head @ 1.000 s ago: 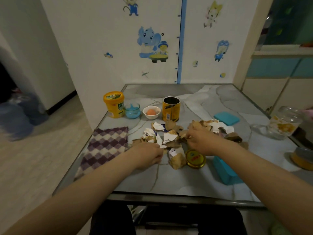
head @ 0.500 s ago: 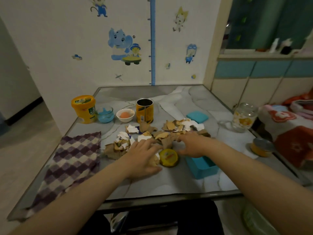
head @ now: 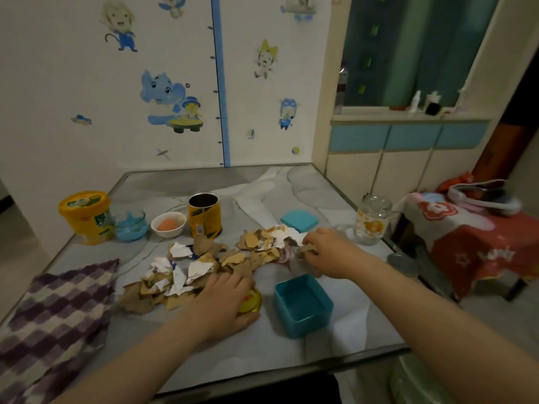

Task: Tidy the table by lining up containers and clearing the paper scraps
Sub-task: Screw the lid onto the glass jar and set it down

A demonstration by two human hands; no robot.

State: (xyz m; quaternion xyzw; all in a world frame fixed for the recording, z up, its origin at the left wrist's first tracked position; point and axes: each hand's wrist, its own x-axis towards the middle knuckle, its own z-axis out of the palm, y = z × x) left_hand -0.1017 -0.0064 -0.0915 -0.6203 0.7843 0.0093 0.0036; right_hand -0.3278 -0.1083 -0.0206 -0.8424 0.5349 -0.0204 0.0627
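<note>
The person was on the scrap-clearing step. The left hand (head: 224, 301) lay flat, fingers relaxed, on the near edge of the paper scraps (head: 210, 266) and half over a yellow lid (head: 250, 300). The right hand (head: 326, 252) seemed to pinch a brown scrap at the heap's far right end, though the dim view left that unsure. The heap sprawled mid-table, before the yellow can (head: 205, 214). I judged the next move was raking both ends together, leaving the lid behind.

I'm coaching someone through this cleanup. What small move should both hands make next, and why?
Probably sweep both hands inward to bunch the paper scraps into one heap: the left hand and right hand already flank the spread-out scraps.
</note>
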